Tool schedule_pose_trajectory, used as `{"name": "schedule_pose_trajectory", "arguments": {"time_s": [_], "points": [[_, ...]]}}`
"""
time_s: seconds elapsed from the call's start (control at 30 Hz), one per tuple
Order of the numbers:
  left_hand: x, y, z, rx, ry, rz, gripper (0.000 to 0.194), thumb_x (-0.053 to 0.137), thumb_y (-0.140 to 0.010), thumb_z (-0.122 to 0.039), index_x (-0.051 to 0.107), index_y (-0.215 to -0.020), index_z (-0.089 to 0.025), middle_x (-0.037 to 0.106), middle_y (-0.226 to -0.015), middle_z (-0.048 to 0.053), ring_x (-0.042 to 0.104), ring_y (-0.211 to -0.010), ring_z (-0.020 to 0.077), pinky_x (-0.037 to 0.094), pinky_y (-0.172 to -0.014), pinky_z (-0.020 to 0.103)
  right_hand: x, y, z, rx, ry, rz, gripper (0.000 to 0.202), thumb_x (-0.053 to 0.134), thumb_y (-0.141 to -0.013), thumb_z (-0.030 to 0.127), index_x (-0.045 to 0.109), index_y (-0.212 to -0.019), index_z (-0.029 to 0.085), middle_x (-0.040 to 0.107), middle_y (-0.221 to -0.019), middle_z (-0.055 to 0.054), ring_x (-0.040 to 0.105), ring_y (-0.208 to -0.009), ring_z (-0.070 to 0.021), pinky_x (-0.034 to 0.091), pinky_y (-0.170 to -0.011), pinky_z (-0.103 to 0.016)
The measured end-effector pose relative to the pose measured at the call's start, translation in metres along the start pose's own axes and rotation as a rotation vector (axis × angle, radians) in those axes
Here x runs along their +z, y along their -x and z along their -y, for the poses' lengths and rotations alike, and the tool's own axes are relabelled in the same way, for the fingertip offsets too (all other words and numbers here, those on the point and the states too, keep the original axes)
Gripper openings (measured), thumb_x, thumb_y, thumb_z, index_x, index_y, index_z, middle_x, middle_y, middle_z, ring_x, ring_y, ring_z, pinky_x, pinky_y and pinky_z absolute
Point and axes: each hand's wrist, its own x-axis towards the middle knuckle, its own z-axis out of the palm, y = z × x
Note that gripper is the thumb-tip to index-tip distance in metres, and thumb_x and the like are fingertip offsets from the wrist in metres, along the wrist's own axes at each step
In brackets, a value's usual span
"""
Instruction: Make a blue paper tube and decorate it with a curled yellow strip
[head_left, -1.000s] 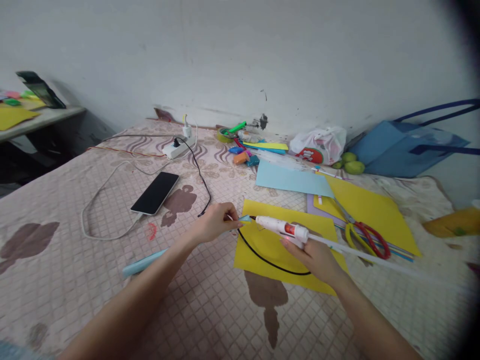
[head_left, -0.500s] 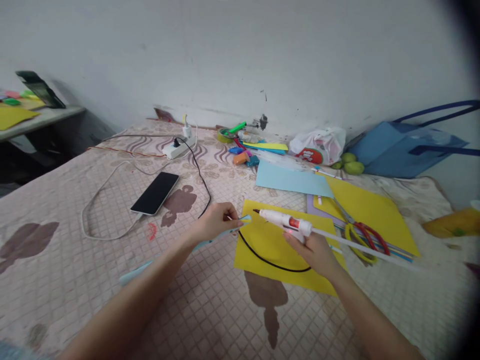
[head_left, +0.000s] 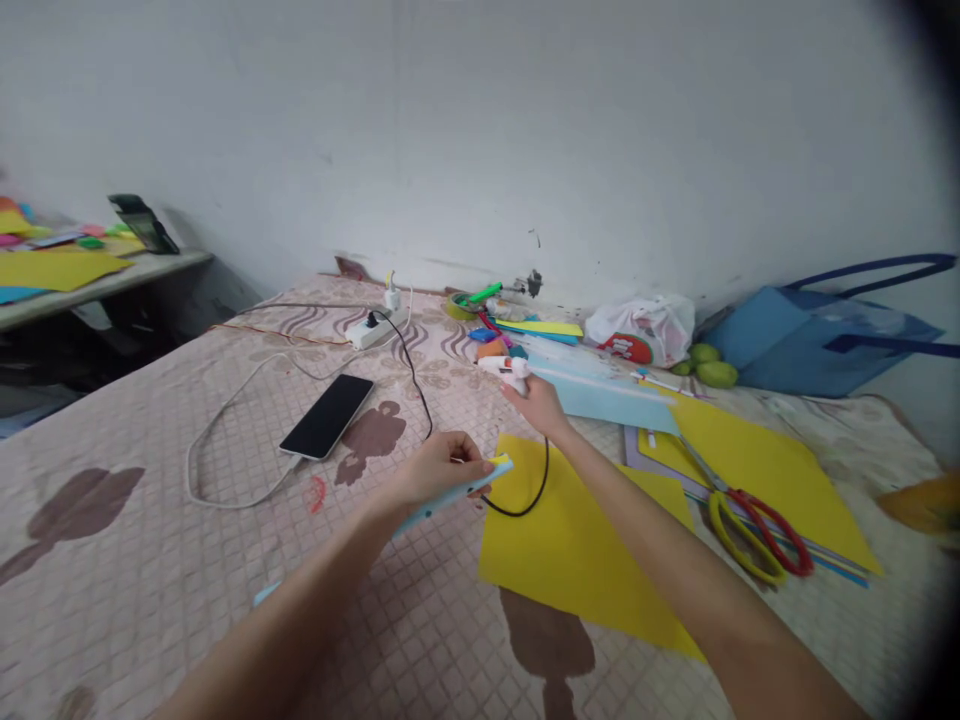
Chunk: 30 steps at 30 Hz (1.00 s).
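I keep the light-blue strip [head_left: 448, 498] pinched in my left hand [head_left: 448, 468], its end poking past the fingertips; my right hand [head_left: 538, 402] grips the glue gun [head_left: 504, 368]. I judge this as parking the gun, which calls for clearing the coloured blocks [head_left: 493, 348] just beyond those fingers.

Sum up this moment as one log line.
Left fingers: pinching light-blue strip | Right fingers: holding white glue gun | Nearby: phone, scissors

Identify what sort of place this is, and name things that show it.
Probably an indoor craft workspace, though whether home or classroom is unclear: the right hand holds a glue gun, and scissors and a yellow sheet lie nearby.
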Motion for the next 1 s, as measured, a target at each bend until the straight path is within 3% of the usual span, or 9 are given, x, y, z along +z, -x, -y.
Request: {"name": "schedule_pose_trajectory", "arguments": {"time_s": [0.2, 0.33, 0.43, 0.6, 0.77, 0.9, 1.0], "points": [[-0.009, 0.000, -0.001, 0.008, 0.013, -0.015, 0.029, 0.065, -0.073, -0.039, 0.047, -0.073, -0.017, 0.062, -0.059, 0.000, 0.056, -0.050, 0.0098, 0.039, -0.047, 0.020, 0.063, -0.071, 0.007, -0.039, -0.023, 0.016, 0.024, 0.050, -0.082, 0.035, 0.061, -0.091, 0.016, 0.067, -0.088, -0.010, 0.061, -0.084, -0.0226, 0.041, -0.073, -0.029], [-0.014, -0.002, 0.001, 0.022, 0.061, -0.044, 0.031, 0.068, -0.070, -0.038, 0.047, -0.075, -0.016, 0.064, -0.065, 0.002, 0.060, -0.055, 0.0114, 0.044, -0.053, 0.023, 0.088, -0.088, 0.005, -0.040, -0.048, 0.025, 0.025, 0.049, -0.083, 0.034, 0.060, -0.089, 0.013, 0.066, -0.088, -0.012, 0.060, -0.085, -0.0233, 0.041, -0.075, -0.031], [-0.016, -0.004, 0.003, 0.022, 0.077, -0.052, 0.031, 0.068, -0.071, -0.039, 0.048, -0.079, -0.016, 0.065, -0.067, 0.003, 0.061, -0.057, 0.0121, 0.045, -0.055, 0.024, 0.093, -0.089, 0.002, -0.036, -0.075, 0.025, 0.026, 0.055, -0.080, 0.036, 0.058, -0.092, 0.014, 0.065, -0.093, -0.012, 0.059, -0.091, -0.0241, 0.041, -0.079, -0.032], [-0.016, -0.005, 0.004, 0.016, 0.062, -0.036, 0.030, 0.067, -0.072, -0.038, 0.048, -0.081, -0.016, 0.066, -0.068, 0.003, 0.061, -0.057, 0.0121, 0.045, -0.056, 0.024, 0.082, -0.078, 0.001, -0.024, -0.144, 0.001, 0.034, 0.060, -0.076, 0.036, 0.053, -0.102, 0.016, 0.062, -0.105, -0.013, 0.056, -0.099, -0.0236, 0.039, -0.085, -0.033], [-0.012, -0.005, 0.002, 0.034, 0.011, -0.061, 0.029, 0.067, -0.071, -0.037, 0.048, -0.079, -0.017, 0.063, -0.064, 0.001, 0.061, -0.056, 0.0122, 0.044, -0.055, 0.024, 0.057, -0.053, 0.004, 0.000, -0.254, -0.087, 0.032, 0.050, -0.081, 0.034, 0.048, -0.109, 0.017, 0.058, -0.111, -0.014, 0.054, -0.101, -0.0215, 0.041, -0.085, -0.033], [-0.009, -0.005, 0.003, 0.041, 0.012, -0.065, 0.029, 0.068, -0.070, -0.036, 0.049, -0.080, -0.016, 0.063, -0.065, 0.001, 0.060, -0.055, 0.0116, 0.044, -0.054, 0.024, 0.023, 0.002, 0.011, 0.026, -0.347, -0.159, 0.028, 0.038, -0.087, 0.042, 0.049, -0.102, 0.021, 0.058, -0.104, -0.010, 0.055, -0.094, -0.0185, 0.045, -0.079, -0.031], [-0.005, -0.004, 0.001, 0.052, -0.027, -0.076, 0.028, 0.067, -0.071, -0.036, 0.050, -0.080, -0.016, 0.062, -0.064, 0.000, 0.060, -0.058, 0.0118, 0.044, -0.056, 0.024, -0.006, 0.054, 0.023, 0.020, -0.561, -0.059, 0.028, 0.040, -0.087, 0.045, 0.055, -0.092, 0.021, 0.060, -0.100, -0.006, 0.056, -0.087, -0.0172, 0.046, -0.077, -0.032]]}}
